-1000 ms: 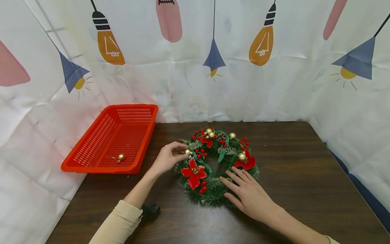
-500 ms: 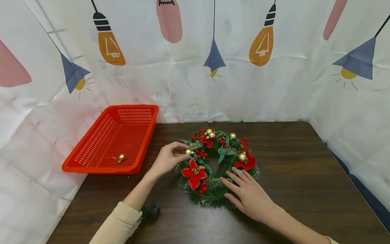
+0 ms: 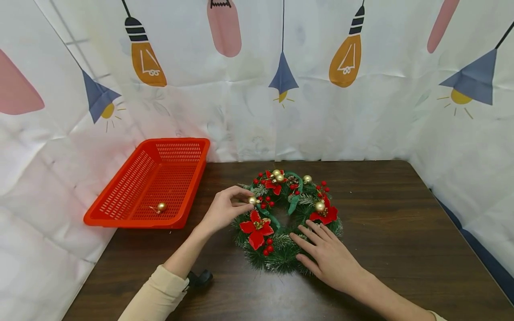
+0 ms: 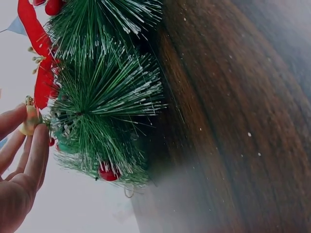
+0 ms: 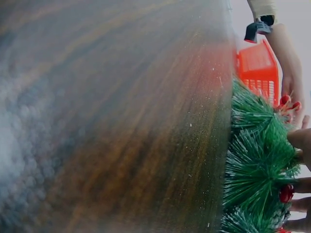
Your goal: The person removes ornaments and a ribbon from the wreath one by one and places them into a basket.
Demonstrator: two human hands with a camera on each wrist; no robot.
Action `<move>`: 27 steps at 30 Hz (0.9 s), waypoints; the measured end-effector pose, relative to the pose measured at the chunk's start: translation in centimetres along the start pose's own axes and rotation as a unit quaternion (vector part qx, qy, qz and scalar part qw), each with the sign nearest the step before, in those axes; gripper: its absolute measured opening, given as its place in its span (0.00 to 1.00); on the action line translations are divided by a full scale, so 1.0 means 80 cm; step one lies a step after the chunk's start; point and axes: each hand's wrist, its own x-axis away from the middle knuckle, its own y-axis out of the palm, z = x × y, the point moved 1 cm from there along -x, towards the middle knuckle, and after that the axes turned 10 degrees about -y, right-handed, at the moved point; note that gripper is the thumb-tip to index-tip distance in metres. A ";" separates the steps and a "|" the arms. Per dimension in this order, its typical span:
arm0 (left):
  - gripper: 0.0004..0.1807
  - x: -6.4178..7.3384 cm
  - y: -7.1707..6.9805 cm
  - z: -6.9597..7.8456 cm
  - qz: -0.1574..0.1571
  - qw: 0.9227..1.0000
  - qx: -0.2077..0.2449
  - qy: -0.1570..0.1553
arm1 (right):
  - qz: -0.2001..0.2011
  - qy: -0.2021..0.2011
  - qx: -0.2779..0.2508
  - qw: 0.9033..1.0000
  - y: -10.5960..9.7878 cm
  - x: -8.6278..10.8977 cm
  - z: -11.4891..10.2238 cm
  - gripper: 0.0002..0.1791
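Observation:
A green Christmas wreath (image 3: 277, 258) with red flowers, red berries and gold balls lies on the dark wooden table. At its left side my left hand (image 3: 225, 208) pinches a small gold ball ornament (image 3: 252, 200) between thumb and fingers. In the left wrist view the ball (image 4: 30, 125) shows between the fingertips, close to a red flower (image 4: 41, 58) and the needles. My right hand (image 3: 329, 258) rests on the wreath's lower right part with its fingers extended and spread. The right wrist view shows only fingertips (image 5: 302, 141) over the needles.
To the left stands a red plastic basket (image 3: 144, 221) with one gold ball (image 3: 161, 207) inside. A printed white curtain (image 3: 249, 120) hangs behind the table (image 3: 401, 232). A black device (image 3: 200, 278) sits at the left wrist.
The left hand has moved slightly right with the gold ball, closer in to the wreath's berries. The right hand and the wreath keep their places.

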 end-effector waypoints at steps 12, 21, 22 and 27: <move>0.13 -0.001 0.013 0.007 0.024 0.999 -0.035 0.003 | -0.006 0.003 -0.005 1.000 -0.001 0.001 0.000 0.30; 0.13 0.000 0.021 0.018 0.027 0.998 -0.046 0.019 | -0.009 0.003 -0.005 1.000 -0.001 0.000 0.000 0.30; 0.13 0.000 0.022 0.020 0.029 0.998 -0.052 0.022 | -0.009 0.003 -0.005 1.000 -0.001 0.000 0.000 0.30; 0.12 0.002 0.030 0.027 0.044 0.995 -0.084 0.029 | -0.012 0.003 -0.005 1.000 -0.002 -0.001 0.000 0.30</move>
